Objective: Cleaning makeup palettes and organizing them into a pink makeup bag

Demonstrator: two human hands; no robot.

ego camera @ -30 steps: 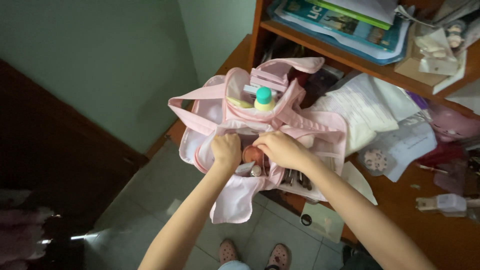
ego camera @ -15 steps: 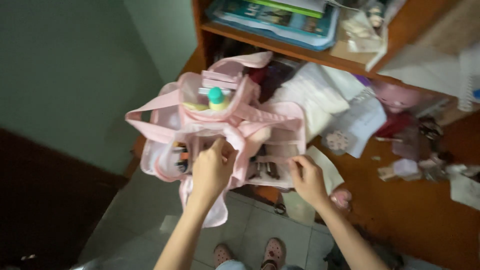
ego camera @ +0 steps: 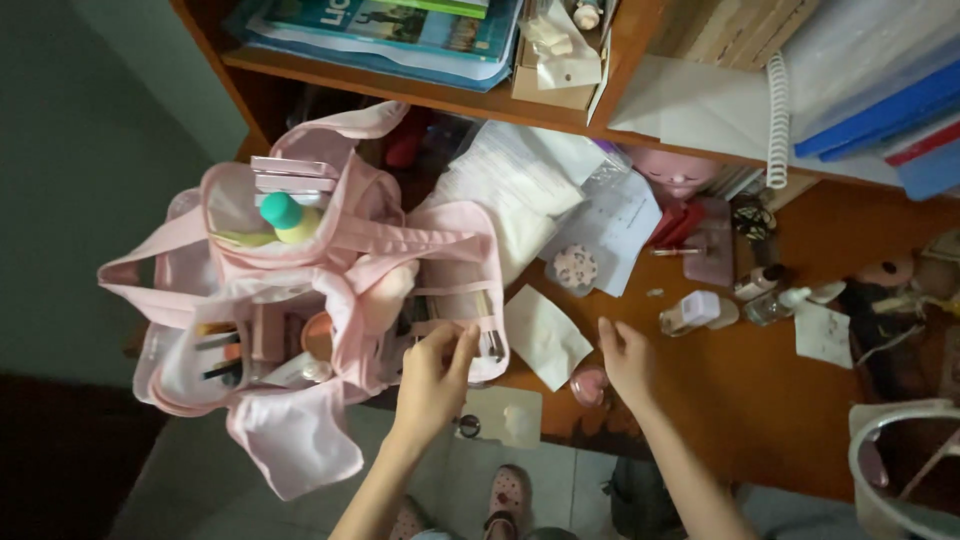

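A pale pink toiletry bag [ego camera: 300, 290] with clear pockets stands at the left end of a wooden desk [ego camera: 760, 390]. A yellow bottle with a teal cap [ego camera: 285, 215] sticks up in its rear pocket. My left hand [ego camera: 432, 375] pinches the bag's front right edge, beside small tools in a clear pocket. My right hand [ego camera: 627, 358] hovers with fingers apart over the desk edge. It holds nothing and is next to a small round pink item [ego camera: 588, 385].
Papers and white packets [ego camera: 530, 190] lie behind the bag. Small bottles [ego camera: 695, 312], a pink case and clutter sit further right. A shelf with books [ego camera: 390, 25] and binders runs above. My feet in slippers [ego camera: 505, 495] stand on the tiled floor.
The view swung right along the desk. My left hand slid from the bag's middle to its front right edge. My right hand left the bag and moved out over the desk.
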